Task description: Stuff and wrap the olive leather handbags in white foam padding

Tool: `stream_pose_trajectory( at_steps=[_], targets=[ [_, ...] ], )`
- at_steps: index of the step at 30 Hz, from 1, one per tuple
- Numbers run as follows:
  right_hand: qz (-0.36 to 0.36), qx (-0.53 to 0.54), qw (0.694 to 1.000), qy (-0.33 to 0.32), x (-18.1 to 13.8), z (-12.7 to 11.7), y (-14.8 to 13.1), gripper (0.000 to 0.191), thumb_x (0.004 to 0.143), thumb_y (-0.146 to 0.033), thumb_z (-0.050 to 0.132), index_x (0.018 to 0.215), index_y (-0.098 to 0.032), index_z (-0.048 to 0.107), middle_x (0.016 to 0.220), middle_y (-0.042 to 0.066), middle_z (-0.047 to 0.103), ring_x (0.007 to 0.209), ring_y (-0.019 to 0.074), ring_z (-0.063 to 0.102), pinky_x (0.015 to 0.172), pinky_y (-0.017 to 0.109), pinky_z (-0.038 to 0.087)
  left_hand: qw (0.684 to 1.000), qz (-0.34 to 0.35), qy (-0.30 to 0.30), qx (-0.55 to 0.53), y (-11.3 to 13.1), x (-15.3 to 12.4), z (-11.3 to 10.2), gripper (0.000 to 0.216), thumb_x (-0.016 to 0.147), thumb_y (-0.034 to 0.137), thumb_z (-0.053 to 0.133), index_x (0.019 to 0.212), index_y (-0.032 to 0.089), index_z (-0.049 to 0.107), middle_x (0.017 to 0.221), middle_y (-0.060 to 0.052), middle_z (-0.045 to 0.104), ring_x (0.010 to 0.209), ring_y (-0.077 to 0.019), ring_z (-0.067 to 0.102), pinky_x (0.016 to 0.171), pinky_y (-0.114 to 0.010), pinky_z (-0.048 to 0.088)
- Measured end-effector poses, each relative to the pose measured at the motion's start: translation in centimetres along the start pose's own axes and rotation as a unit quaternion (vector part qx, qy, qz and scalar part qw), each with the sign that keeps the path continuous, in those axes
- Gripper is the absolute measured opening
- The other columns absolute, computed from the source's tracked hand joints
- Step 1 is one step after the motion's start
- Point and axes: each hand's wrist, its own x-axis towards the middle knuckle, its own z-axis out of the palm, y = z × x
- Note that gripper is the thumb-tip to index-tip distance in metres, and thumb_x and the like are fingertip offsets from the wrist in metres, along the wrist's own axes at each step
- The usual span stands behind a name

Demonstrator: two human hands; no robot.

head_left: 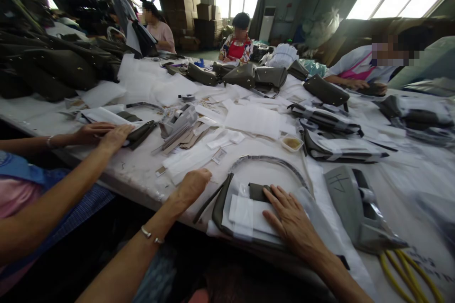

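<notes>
Right hand [289, 220] flat on the bag [256, 192], left hand [194, 184] off its left side.

The bag lies at the table's [147, 177] near edge, long axis running crosswise before the person, a white sheet [245, 218] over its front and the wrapped handle [270, 158] arching out beyond. The right hand is the nearer one, palm down, fingers spread over the bag's right half. The bag is to the right of the left hand, which is apart from it, fingers curled in; from here I can't tell whether they pinch anything. A grey block [341, 203] sits right of the bag; beyond the bag, a tub [292, 150]; farther to its left, a co-worker's hands [113, 137]. Well past it, more bags [241, 75] and people [242, 51].
</notes>
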Motion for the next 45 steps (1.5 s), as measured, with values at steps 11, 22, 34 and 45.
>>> stream_pose_trajectory(
  at_steps=[11, 22, 34, 45],
  targets=[
    [0.008, 0.125, 0.991, 0.057, 0.2, -0.6, 0.1, 0.052, 0.095, -0.052, 0.049, 0.138, -0.024, 0.057, 0.148, 0.011, 0.05, 0.141, 0.0319, 0.04, 0.116, 0.058, 0.031, 0.995, -0.011, 0.063, -0.077, 0.4, 0.6, -1.2, 0.018, 0.091, 0.017, 0.05, 0.088, 0.016, 0.068, 0.092, -0.009, 0.073, 0.088, -0.0219, 0.068, 0.079, -0.03, 0.052],
    [0.059, 0.535, 0.839, 0.081, 4.4, -6.2, -7.4, 0.037, 0.077, -0.04, 0.075, 0.11, -0.022, 0.072, 0.076, 0.002, 0.073, 0.068, 0.0182, 0.066, 0.067, 0.032, 0.054, 0.851, 0.074, 0.049, -0.517, 8.5, -0.3, -5.8, 0.026, 0.081, 0.041, 0.071, 0.082, 0.016, 0.072, 0.073, -0.001, 0.065, 0.069, -0.0133, 0.058, 0.064, -0.023, 0.046],
    [0.115, 0.728, 0.674, 0.049, 4.6, -5.9, -6.7, 0.043, 0.066, -0.052, 0.084, 0.089, -0.016, 0.077, 0.084, 0.006, 0.076, 0.077, 0.0211, 0.072, 0.081, 0.039, 0.058, 0.791, 0.087, -0.088, -0.599, 9.1, -0.6, -2.9, 0.038, 0.082, 0.038, 0.072, 0.112, 0.017, 0.065, 0.099, -0.006, 0.073, 0.096, -0.0207, 0.069, 0.085, -0.03, 0.052],
    [0.142, 0.725, 0.672, 0.056, 4.5, -5.5, -6.2, 0.043, 0.067, -0.049, 0.084, 0.091, -0.014, 0.076, 0.077, 0.007, 0.075, 0.066, 0.0175, 0.069, 0.066, 0.032, 0.058, 0.822, 0.025, -0.075, -0.564, 9.1, -0.9, -2.1, 0.027, 0.082, 0.043, 0.069, 0.084, 0.016, 0.064, 0.074, -0.005, 0.072, 0.07, -0.0171, 0.069, 0.068, -0.026, 0.05]
  ],
)
